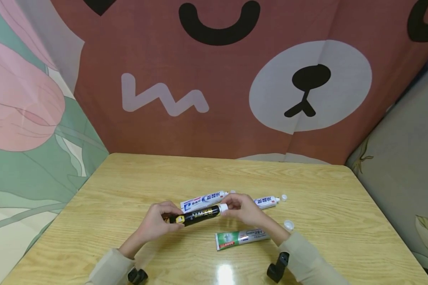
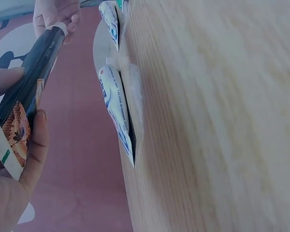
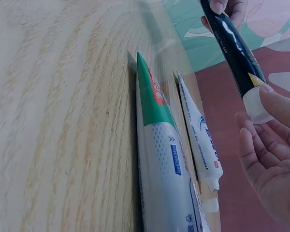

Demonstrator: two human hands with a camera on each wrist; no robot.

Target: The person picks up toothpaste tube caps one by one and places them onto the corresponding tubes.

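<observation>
A black toothpaste tube (image 1: 199, 215) with yellow markings is held above the table, its white cap (image 1: 223, 207) towards the right. My left hand (image 1: 155, 223) grips the tube's tail end between thumb and fingers; the left wrist view shows a honeycomb picture (image 2: 15, 128) there. My right hand (image 1: 247, 209) pinches the cap, with the thumb on its upper side and the fingers below. Behind the black tube lies a white and blue toothpaste tube (image 1: 203, 201). A second white tube (image 1: 266, 202) lies partly hidden beyond the right hand. Nearer me is a green and silver toothpaste tube (image 1: 235, 239), partly covered by the right forearm.
Loose white caps lie on the wooden table (image 1: 146, 178): one (image 1: 284, 197) beside the second white tube's nozzle, a larger one (image 1: 289, 225) by the right forearm, and one (image 1: 232, 192) near the first white tube's nozzle. A bear-patterned cloth (image 1: 199, 134) hangs behind the table.
</observation>
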